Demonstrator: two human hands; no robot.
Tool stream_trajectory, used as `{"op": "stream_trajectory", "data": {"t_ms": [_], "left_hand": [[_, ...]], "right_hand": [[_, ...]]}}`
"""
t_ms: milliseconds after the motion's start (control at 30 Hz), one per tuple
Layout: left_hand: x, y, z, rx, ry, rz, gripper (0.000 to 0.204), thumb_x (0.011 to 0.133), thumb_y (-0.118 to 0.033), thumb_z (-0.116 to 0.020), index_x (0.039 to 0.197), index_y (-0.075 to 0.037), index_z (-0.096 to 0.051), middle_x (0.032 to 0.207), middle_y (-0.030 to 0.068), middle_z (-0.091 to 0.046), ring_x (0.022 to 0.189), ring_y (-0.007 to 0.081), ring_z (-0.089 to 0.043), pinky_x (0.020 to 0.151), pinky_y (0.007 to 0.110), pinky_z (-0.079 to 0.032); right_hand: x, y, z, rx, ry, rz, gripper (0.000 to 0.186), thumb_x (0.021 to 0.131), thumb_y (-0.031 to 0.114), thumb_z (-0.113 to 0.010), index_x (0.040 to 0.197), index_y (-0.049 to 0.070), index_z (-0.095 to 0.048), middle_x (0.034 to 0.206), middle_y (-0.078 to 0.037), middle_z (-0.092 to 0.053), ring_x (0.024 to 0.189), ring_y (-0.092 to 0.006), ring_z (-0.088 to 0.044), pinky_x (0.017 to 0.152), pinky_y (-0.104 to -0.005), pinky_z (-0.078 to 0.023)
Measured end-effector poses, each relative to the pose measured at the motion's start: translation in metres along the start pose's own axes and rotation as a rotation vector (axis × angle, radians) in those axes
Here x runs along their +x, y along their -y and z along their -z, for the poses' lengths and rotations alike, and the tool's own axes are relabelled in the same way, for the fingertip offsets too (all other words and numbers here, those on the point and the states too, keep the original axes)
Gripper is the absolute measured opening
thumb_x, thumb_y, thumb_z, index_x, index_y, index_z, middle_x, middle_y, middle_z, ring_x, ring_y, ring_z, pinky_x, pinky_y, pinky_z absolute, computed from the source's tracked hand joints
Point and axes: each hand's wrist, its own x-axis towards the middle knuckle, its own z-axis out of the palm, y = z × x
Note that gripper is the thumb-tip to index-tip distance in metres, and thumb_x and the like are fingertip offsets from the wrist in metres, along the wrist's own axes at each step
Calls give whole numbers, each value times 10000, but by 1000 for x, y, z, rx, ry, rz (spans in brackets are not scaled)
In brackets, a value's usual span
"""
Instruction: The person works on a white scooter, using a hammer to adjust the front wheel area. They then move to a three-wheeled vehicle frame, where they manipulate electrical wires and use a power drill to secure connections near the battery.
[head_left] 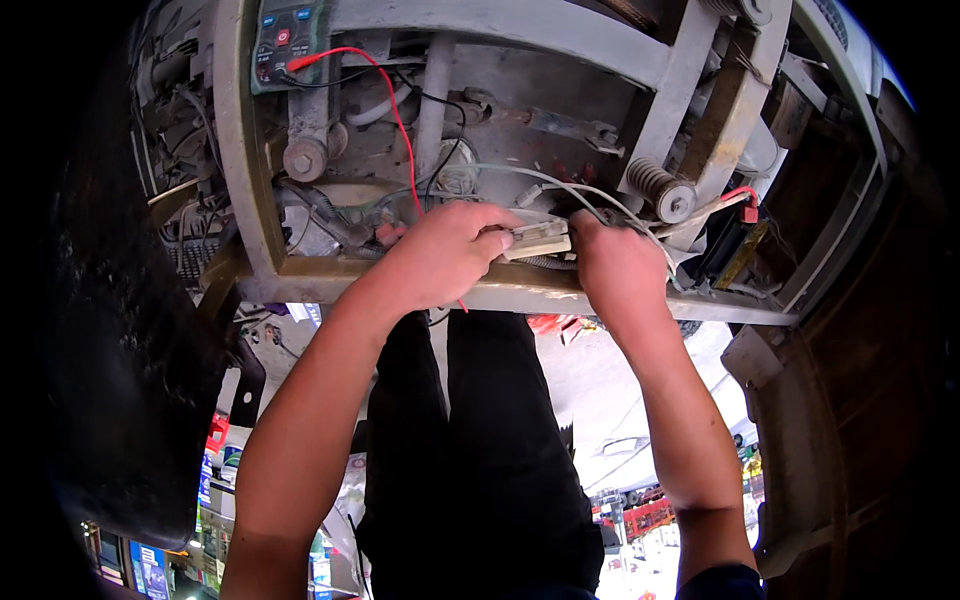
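Cream plastic connector block (538, 238) is sitting between both hands just above the frame's lower rail (330, 280) — the left hand (440, 255) is pinching its left end while the right hand (615, 262) is curling closed around its right end and the wires there, steadying it. At eleven o'clock a green multimeter (285, 40) is resting on the frame, its red lead (395, 115) trailing down under the left hand — grey cables (560, 185) and a ribbed spring (655, 188) at two o'clock are crowding the space.
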Motion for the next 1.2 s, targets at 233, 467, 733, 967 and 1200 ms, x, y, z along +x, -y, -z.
{"op": "stream_trajectory", "data": {"t_ms": [233,467,733,967,1200], "left_hand": [[0,7,2,-5,2,56,260,903,-87,-549,1138,-3,-619,780,24,-589,706,81,-537,635,257,-453],[-7,-16,-10,228,70,50,288,824,-7,-587,1111,-21,-608,761,43,-590,697,116,-557,688,291,-481],[-25,-11,-3,-518,4,53,368,801,53,-615,1162,-1,-570,1039,74,-641,977,183,-625,920,313,-500],[-21,-12,-1,-207,-16,94,194,884,25,-584,1067,11,-647,961,73,-679,906,139,-648,825,274,-528],[-22,-8,-7,-172,-30,137,290,907,30,-551,1181,-10,-637,1024,86,-688,866,112,-639,805,259,-526]], "right_hand": [[-63,-2,-3,454,-303,60,314,828,-20,-598,1111,103,-661,846,-138,-642,757,-334,-636,610,-412,-508],[-113,-20,-1,1703,-469,-450,185,982,33,-523,1096,-2,-664,972,-76,-694,804,-127,-645,660,-239,-520],[-125,-36,-16,2401,-633,-455,179,963,48,-514,1070,-36,-629,976,-156,-677,733,-178,-612,668,-293,-506],[-116,-14,-27,1659,-252,-413,205,953,127,-580,1107,3,-636,912,-67,-669,754,-107,-584,641,-259,-497],[-63,57,14,1057,-286,-56,426,847,106,-707,1249,37,-583,944,-129,-628,687,-195,-619,653,-306,-515]]}}
